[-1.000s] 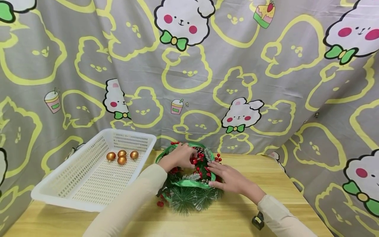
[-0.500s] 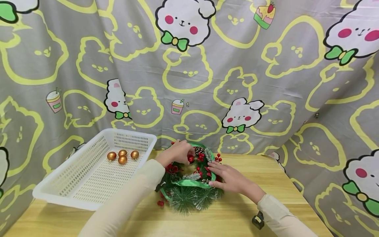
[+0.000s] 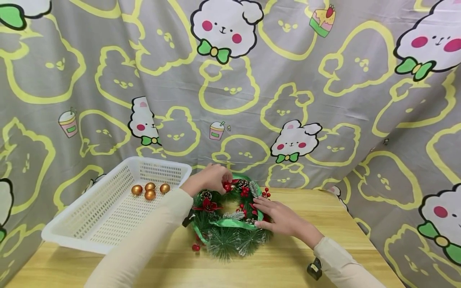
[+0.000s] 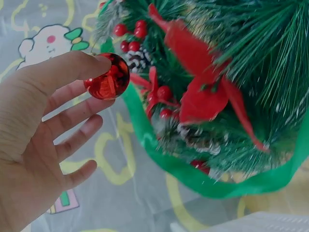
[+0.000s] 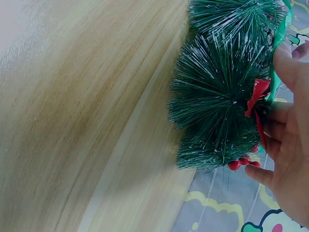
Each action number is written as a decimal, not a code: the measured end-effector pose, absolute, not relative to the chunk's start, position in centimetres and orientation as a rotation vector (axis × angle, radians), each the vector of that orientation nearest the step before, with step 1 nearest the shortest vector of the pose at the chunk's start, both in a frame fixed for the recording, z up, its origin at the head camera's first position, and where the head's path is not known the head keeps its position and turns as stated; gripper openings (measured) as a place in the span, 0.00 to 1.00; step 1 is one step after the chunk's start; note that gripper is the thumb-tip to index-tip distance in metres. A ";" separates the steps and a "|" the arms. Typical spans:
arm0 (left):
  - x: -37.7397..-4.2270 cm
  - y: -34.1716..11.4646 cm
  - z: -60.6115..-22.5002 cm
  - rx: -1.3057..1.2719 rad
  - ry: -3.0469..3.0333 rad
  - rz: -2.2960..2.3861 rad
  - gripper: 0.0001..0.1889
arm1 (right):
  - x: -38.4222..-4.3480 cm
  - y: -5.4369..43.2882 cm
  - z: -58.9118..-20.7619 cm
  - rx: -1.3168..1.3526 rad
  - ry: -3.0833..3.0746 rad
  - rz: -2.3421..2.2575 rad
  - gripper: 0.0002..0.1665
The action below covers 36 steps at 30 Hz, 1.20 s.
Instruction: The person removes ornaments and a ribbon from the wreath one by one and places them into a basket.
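Thumb and fingers of my left hand [image 3: 213,177] pinch a shiny red Christmas bauble [image 4: 110,79] over the far left part of a green wreath [image 3: 225,242]. The wreath lies on the table, dressed with red berries [image 3: 245,192], pine cones [image 3: 206,195], a red fabric flower [image 3: 207,205] and a green ribbon [image 3: 230,223]. My right hand [image 3: 279,216] rests on the wreath's right side with its fingers fairly straight. In the right wrist view its thumb lies by the ribbon, and the other fingertips are partly hidden at the pine needles [image 5: 217,87].
A white perforated plastic basket [image 3: 72,241] stands left of the wreath, with several gold baubles [image 3: 150,195] inside. A patterned grey curtain [image 3: 237,100] hangs behind the wooden table [image 3: 223,276]. Red berries [image 3: 195,247] stick out at the wreath's front left.
My left hand has moved left and slightly away over the wreath with the red bauble, uncovering the red flower and a pine cone. The right hand has stayed in place.
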State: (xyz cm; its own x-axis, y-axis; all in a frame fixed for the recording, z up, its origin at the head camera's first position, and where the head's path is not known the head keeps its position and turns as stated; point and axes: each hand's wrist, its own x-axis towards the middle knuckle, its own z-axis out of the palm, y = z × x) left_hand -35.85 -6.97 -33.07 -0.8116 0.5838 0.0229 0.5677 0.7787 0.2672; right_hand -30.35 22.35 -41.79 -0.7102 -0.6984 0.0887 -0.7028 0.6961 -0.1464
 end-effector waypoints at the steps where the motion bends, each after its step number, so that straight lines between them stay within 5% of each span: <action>1: -35.8 -7.2 -32.8 0.941 2.904 0.405 0.14 | -30.3 22.4 -41.8 1.184 -2.870 0.268 0.43; 36: -34.8 -19.2 -29.0 0.802 3.152 0.665 0.14 | -30.4 22.5 -42.2 1.194 -2.839 0.268 0.43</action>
